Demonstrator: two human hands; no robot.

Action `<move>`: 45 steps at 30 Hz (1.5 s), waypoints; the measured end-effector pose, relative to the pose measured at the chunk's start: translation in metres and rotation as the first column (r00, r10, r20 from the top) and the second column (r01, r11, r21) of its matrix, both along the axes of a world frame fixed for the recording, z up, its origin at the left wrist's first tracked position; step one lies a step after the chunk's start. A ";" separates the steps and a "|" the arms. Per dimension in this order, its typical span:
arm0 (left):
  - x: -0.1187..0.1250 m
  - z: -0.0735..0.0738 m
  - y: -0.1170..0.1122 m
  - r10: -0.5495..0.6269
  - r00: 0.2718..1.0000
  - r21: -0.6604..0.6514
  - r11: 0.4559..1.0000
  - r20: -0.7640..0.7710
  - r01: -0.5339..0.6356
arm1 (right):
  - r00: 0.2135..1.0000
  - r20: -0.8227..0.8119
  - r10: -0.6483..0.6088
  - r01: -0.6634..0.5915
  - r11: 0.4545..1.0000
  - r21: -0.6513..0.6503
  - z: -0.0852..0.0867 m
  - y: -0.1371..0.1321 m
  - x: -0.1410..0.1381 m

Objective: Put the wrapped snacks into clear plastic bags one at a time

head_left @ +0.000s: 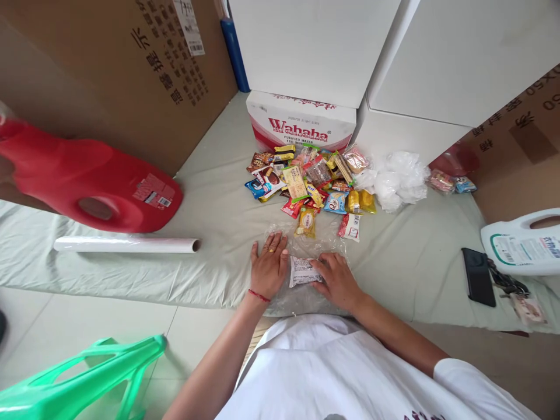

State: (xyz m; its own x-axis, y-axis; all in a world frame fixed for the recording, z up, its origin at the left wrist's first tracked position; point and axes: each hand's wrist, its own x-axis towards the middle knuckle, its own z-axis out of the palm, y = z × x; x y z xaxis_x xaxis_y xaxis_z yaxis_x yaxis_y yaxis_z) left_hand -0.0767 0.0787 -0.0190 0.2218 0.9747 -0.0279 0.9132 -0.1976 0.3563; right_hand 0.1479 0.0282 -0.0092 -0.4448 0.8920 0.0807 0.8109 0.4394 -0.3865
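My left hand [270, 265] lies flat with its fingers stretched out, pressing on a sheet of clear plastic film [280, 300] spread on the pale green cloth. A red cord is around its wrist. Between my hands rests a white snack packet [301, 272] with small dark print, on top of the film. The fingers and thumb of my right hand [339, 281] are at the packet's right end, gripping it. Just beyond the film's far part, a yellow snack packet [306, 223] and a red-and-white packet [349, 227] lie in front of a heap of mixed snack packets [295, 182].
Crumpled white plastic bags [396, 181] sit right of the heap, before a Wahaha carton [301, 125]. At left are a red detergent bottle [109, 175] and a white roll [126, 244]; at right, a phone [478, 277] and white bottle [522, 245]. A green stool [87, 373] stands below.
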 end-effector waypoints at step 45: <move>0.001 -0.010 -0.003 -0.018 1.000 0.083 0.996 0.000 0.017 | 1.000 -0.007 -0.013 0.014 0.959 0.284 0.051 0.190 0.026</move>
State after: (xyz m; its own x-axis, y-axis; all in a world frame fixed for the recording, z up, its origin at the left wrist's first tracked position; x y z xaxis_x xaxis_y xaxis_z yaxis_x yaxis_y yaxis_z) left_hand -0.0753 0.0761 -0.0289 0.2389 0.9696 0.0535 0.9091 -0.2427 0.3385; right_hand 0.1737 0.2180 0.0415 -0.4320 0.8380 0.3333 0.8158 0.5207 -0.2516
